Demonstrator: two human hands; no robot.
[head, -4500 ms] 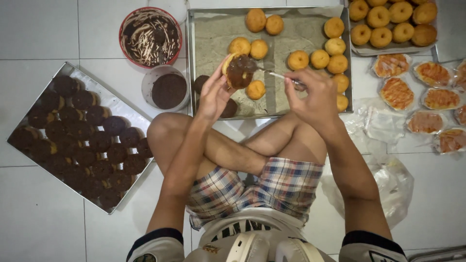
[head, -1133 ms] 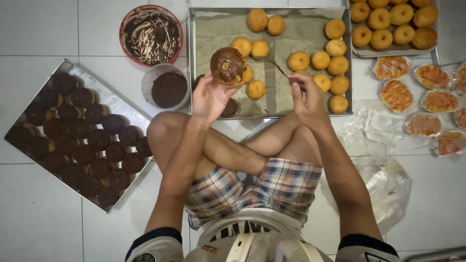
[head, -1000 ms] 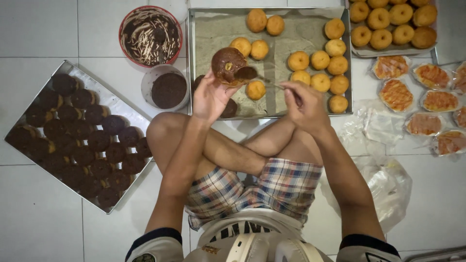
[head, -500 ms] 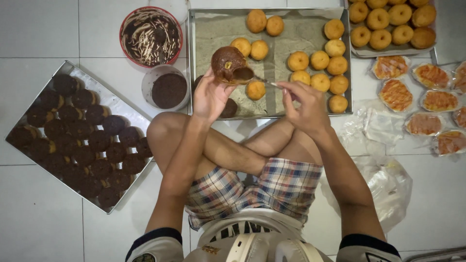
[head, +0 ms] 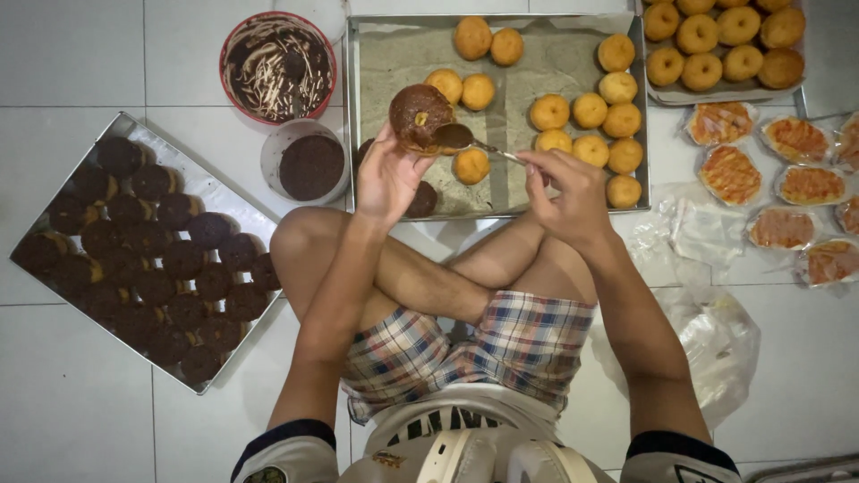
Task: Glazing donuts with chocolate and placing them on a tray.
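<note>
While the person sits cross-legged on the white tiled floor (head: 80,54), the left hand (head: 386,179) is raised over the near edge of the middle baking tray (head: 353,107), fingers closed around a doughnut (head: 419,116) coated in dark chocolate, with a small bare patch at its centre. The right hand (head: 568,192) pinches the handle of a spoon (head: 465,139); the chocolate-covered bowl of the spoon touches the lower right side of the held doughnut.

Plain golden doughnuts (head: 582,116) lie in loose rows on the paper lining of the middle tray, mostly toward its right wall, leaving an open strip of paper down the centre. One dark doughnut (head: 420,201) sits at the tray's near edge, just beside the left wrist.

A red-rimmed bowl of chocolate (head: 277,67) and a smaller white cup of dark crumbs (head: 309,165) stand just left of that tray. Further left, a tilted tray (head: 179,165) is almost filled with coated doughnuts (head: 152,259); its near corner lies close to the left knee. A second tray of plain doughnuts (head: 725,40) and wrapped pastries (head: 778,179) occupy the right side, well apart from both hands.
</note>
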